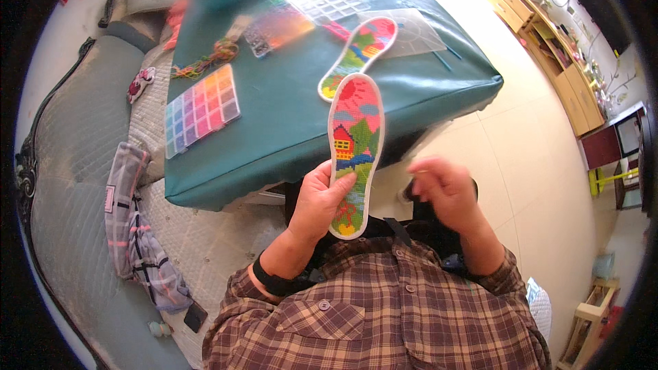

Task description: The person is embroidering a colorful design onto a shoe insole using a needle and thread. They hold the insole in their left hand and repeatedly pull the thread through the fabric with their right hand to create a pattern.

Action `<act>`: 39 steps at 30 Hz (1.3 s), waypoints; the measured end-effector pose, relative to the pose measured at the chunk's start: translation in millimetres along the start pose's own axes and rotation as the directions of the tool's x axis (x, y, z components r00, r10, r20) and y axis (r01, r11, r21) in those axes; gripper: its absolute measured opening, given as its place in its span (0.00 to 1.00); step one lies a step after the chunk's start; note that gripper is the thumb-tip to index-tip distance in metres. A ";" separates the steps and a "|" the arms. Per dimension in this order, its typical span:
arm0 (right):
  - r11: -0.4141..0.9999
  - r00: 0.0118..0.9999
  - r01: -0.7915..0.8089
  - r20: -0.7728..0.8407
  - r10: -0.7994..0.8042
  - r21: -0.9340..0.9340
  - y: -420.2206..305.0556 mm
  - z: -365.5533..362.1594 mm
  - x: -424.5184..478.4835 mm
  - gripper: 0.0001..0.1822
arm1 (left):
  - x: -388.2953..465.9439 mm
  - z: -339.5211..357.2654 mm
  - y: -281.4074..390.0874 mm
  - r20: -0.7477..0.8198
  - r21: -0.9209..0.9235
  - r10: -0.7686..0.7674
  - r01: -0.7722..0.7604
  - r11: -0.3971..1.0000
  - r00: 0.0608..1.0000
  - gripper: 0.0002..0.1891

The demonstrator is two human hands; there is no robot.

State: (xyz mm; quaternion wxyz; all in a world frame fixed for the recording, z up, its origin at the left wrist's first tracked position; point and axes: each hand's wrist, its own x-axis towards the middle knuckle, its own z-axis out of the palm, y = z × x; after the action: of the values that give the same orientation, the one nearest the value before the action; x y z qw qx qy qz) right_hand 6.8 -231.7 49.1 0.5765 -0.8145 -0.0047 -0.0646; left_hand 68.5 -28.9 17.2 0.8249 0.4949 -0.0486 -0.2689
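My left hand [321, 198] grips an embroidered insole [358, 133] by its lower half, thumb across the front. A red sun, a red house, green trees and blue water are stitched on it, inside a white edge. My right hand [444, 190] is raised to the right of the insole, apart from it. It is blurred, with the fingers curled and thumb and forefinger close together; whether something thin is between them I cannot tell. A second insole [360, 54] with a similar pattern lies on the table, partly hidden behind the held one.
On the green-covered table [277, 128] are a box of coloured compartments [203, 110], a bundle of coloured threads [221, 54], a blurred tray of small colourful pieces [280, 25], a clear compartment tray [329, 2] and a translucent sheet [411, 33]. A sofa [77, 164] stands left, with a phone [196, 317] on its seat.
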 end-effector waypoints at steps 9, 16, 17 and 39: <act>0.799 0.941 0.335 0.133 -0.311 -0.500 -15.3 24.2 12.3 0.05 | -0.9 8.2 -6.5 0.070 0.039 -0.040 0.038 0.999 0.997 0.11; 0.815 0.945 0.325 0.125 -0.303 -0.479 -16.7 23.3 12.4 0.06 | -0.5 9.7 -5.1 0.054 0.124 -0.033 0.026 0.992 0.998 0.11; 0.822 0.949 0.314 0.124 -0.291 -0.475 -17.4 23.0 12.2 0.06 | -0.5 10.3 -4.6 0.050 0.149 -0.027 0.020 0.989 0.998 0.12; 0.794 0.969 0.240 0.087 -0.232 -0.559 -3.8 36.1 13.2 0.05 | -0.5 20.4 -12.6 0.183 0.817 0.421 -0.376 0.437 0.888 0.04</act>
State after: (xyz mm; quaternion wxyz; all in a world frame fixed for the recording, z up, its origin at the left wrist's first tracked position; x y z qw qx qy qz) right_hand 23.1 -197.4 42.3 0.2966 -0.9419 -0.0908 -0.1289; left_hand 56.1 -49.4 17.0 0.5279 0.8067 -0.2656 0.0010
